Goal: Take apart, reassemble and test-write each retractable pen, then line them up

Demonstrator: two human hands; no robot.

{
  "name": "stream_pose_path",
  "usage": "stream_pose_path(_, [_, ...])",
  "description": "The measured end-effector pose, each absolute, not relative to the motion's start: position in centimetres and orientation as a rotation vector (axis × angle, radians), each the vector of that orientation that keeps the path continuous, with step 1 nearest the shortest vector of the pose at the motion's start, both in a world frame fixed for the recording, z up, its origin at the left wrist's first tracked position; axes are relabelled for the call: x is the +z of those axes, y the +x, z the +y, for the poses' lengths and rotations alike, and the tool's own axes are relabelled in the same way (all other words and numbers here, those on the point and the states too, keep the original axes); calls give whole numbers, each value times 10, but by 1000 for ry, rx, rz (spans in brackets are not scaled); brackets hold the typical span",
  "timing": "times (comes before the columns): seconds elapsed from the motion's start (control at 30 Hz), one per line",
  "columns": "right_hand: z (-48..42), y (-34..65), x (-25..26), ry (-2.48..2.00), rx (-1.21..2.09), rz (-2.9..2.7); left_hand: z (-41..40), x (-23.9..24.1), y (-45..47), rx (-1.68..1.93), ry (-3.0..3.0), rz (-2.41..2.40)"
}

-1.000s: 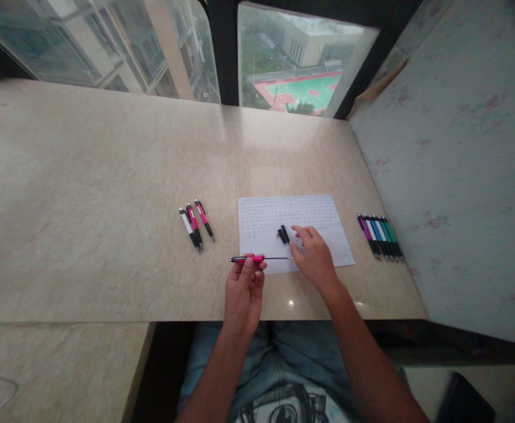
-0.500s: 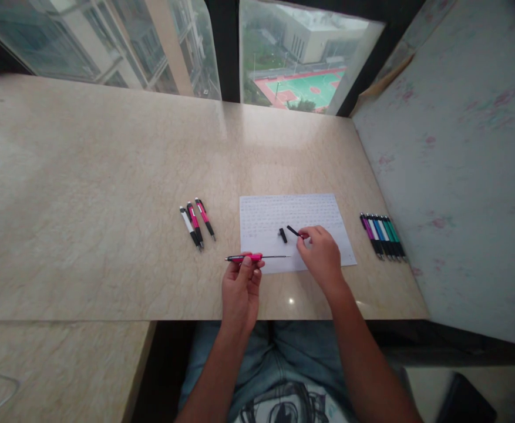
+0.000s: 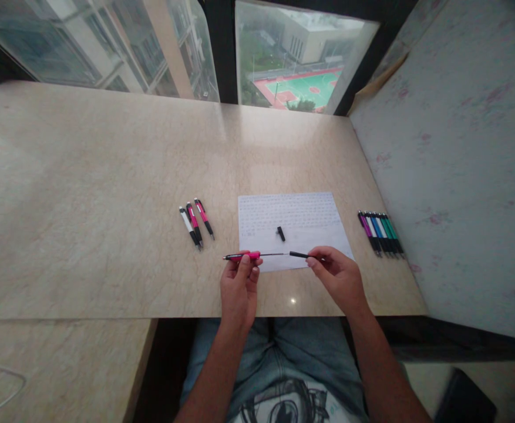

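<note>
My left hand [image 3: 238, 282] pinches the pink upper half of a pen [image 3: 243, 256], held level with its thin refill pointing right. My right hand [image 3: 337, 273] grips a black pen barrel piece [image 3: 299, 254] whose open end meets the tip of the refill. Both hands hover over the near edge of a white sheet of paper [image 3: 292, 220] covered with faint writing. One small black pen part [image 3: 280, 233] lies on the middle of the sheet.
Three pens, pink and white [image 3: 196, 222], lie left of the sheet. Several pens in purple, blue and green [image 3: 380, 232] lie in a row at the right. A wall [image 3: 455, 164] borders the beige table [image 3: 107, 194] on the right; windows at the back.
My right hand picked one of the two black parts off the sheet, drew it toward me and brought it to the refill's tip. My left hand barely moved.
</note>
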State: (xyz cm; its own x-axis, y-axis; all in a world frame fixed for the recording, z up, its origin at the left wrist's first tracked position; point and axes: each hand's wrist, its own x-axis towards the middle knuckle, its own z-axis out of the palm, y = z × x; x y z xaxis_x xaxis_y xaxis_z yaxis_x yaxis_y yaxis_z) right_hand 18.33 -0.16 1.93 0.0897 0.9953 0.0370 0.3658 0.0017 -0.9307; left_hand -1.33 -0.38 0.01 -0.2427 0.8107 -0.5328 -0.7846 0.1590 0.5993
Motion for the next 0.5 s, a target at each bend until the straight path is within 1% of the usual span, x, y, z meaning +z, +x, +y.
stream_pose_path(0.3, [4,172,29,-1376,915,-1584,-8,-1,-10,1463,98,1054])
stream_pose_path(0.5, [1,179,34,-1403,946,-1464,-7,-1,-12,1473,62,1038])
